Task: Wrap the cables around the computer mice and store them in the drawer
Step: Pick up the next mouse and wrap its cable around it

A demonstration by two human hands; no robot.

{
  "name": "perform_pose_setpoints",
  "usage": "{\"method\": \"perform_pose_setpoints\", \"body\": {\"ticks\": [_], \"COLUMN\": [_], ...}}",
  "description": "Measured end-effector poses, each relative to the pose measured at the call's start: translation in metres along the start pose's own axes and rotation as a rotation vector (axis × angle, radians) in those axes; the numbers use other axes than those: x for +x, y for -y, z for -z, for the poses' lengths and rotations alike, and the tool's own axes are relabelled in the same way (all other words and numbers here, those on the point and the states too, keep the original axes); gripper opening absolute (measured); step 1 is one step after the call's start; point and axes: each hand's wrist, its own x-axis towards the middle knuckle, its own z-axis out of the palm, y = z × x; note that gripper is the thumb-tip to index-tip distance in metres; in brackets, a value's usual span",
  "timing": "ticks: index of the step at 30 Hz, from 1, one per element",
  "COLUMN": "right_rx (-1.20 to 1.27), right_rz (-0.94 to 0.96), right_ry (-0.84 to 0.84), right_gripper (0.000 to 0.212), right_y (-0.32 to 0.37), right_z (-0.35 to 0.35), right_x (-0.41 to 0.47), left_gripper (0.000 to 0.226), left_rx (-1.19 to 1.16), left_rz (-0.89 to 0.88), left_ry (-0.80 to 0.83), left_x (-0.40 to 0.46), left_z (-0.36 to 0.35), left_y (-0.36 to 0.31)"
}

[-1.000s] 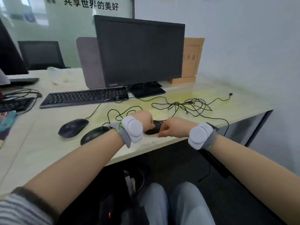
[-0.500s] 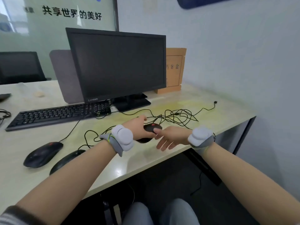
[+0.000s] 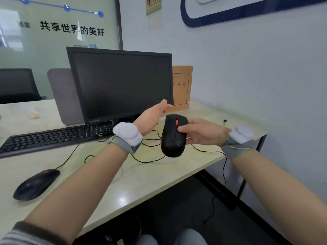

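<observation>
Head cam: black plastic mouse with a red scroll wheel (image 3: 174,135) lifted above the bench's (image 3: 145,179) front edge.
Right hand (image 3: 203,133) clamps its sides; left hand (image 3: 152,117) open, empty. Looks light and rigid, a bit slick; its thin black cable (image 3: 208,151) is floppy, so pinch that near the shell.

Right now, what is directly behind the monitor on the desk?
Behind the monitor, a grey panel shows at its left and a brown file box at its right. The screen covers whatever stands between them.
</observation>
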Motion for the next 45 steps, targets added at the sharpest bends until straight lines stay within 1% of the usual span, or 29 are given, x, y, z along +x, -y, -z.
{"method": "perform_pose_setpoints", "body": {"ticks": [1,3,5,8,10,12,13,15,16,17,19,20,23,25,27,28,29,30,31,32,33,34,36,38,40,42,43,44,45], "right_rx": [0.016,0.067,0.100,0.079,0.029,0.001,-0.004,0.009,0.029,0.046,0.070,0.084,0.146,0.172,0.203,0.228,0.247,0.252,0.233,0.189,0.120,0.027,-0.200,-0.358,-0.526,-0.823,-0.916,-0.925,-0.866], "right_rz": [0.046,0.138,0.197,0.242,0.268,0.299,0.314,0.350,0.370,0.390,0.422,0.433,0.455,0.459,0.442,0.421,0.388,0.347,0.312,0.284,0.264,0.254,0.292,0.319,0.269,0.056,-0.057,-0.110,-0.100], "right_ry": [0.007,-0.009,-0.035,-0.074,-0.172,-0.291,-0.341,-0.421,-0.458,-0.490,-0.529,-0.541,-0.565,-0.591,-0.641,-0.637,-0.582,-0.484,-0.372,-0.276,-0.229,-0.235,-0.324,-0.367,-0.366,-0.334,-0.321,-0.337,-0.384], "right_gripper": [0.017,0.020,0.022,0.025,0.021,0.013,0.012,0.014,0.016,0.019,0.019,0.017,0.009,0.008,0.013,0.018,0.029,0.043,0.056,0.062,0.060,0.049,0.023,0.008,0.007,0.012,0.013,0.015,0.017], "right_y": [0.004,0.011,0.016,0.021,0.023,0.024,0.024,0.025,0.024,0.025,0.026,0.026,0.026,0.026,0.024,0.021,0.017,0.012,0.005,-0.002,-0.009,-0.015,-0.022,-0.027,-0.030,-0.036,-0.040,-0.045,-0.048], "right_z": [0.001,0.003,0.007,0.014,0.019,0.022,0.023,0.024,0.023,0.024,0.023,0.023,0.024,0.024,0.021,0.018,0.015,0.010,0.005,-0.003,-0.010,-0.016,-0.023,-0.021,-0.017,-0.010,-0.006,-0.003,0.001], "right_x": [-0.003,-0.006,-0.008,-0.008,-0.007,-0.007,-0.007,-0.006,-0.005,-0.004,-0.002,-0.001,0.003,0.006,0.010,0.012,0.015,0.018,0.021,0.025,0.028,0.030,0.033,0.035,0.038,0.043,0.044,0.044,0.042], "left_gripper": [0.057,0.060,0.063,0.066,0.072,0.076,0.072,0.045,0.030,0.021,0.022,0.026,0.036,0.038,0.038,0.036,0.034,0.032,0.030,0.030,0.031,0.031,0.034,0.041,0.041,0.035,0.033,0.032,0.032], "left_rx": [-0.049,-0.179,-0.259,-0.422,-0.489,-0.494,-0.503,-0.520,-0.477,-0.428,-0.423,-0.476,-0.665,-0.680,-0.721,-0.758,-0.799,-0.836,-0.861,-0.873,-0.875,-0.872,-0.851,-0.812,-0.801,-0.849,-0.863,-0.854,-0.822], "left_rz": [-0.058,-0.128,-0.094,0.038,0.112,0.129,0.137,0.136,0.108,0.078,0.036,0.046,0.074,0.082,0.081,0.071,0.058,0.043,0.023,0.002,-0.019,-0.036,-0.045,-0.036,-0.055,-0.112,-0.146,-0.174,-0.194], "left_ry": [0.052,0.062,0.053,0.169,0.186,0.161,0.147,0.126,0.130,0.120,0.064,0.049,0.086,0.087,0.043,0.017,-0.008,-0.034,-0.059,-0.088,-0.111,-0.133,-0.178,-0.203,-0.215,-0.218,-0.220,-0.229,-0.243], "left_x": [0.000,0.002,0.007,0.012,0.015,0.021,0.023,0.025,0.026,0.026,0.026,0.026,0.026,0.027,0.026,0.026,0.027,0.027,0.029,0.029,0.031,0.032,0.033,0.031,0.028,0.025,0.025,0.024,0.024], "left_z": [-0.002,-0.008,-0.013,-0.020,-0.022,-0.024,-0.025,-0.026,-0.025,-0.025,-0.025,-0.024,-0.022,-0.021,-0.023,-0.025,-0.027,-0.030,-0.033,-0.034,-0.034,-0.034,-0.028,-0.024,-0.021,-0.017,-0.014,-0.010,-0.005], "left_y": [-0.002,-0.005,-0.008,-0.010,-0.009,-0.010,-0.012,-0.020,-0.023,-0.026,-0.030,-0.032,-0.035,-0.034,-0.033,-0.033,-0.033,-0.033,-0.033,-0.033,-0.033,-0.035,-0.035,-0.033,-0.029,-0.028,-0.029,-0.030,-0.031]}}
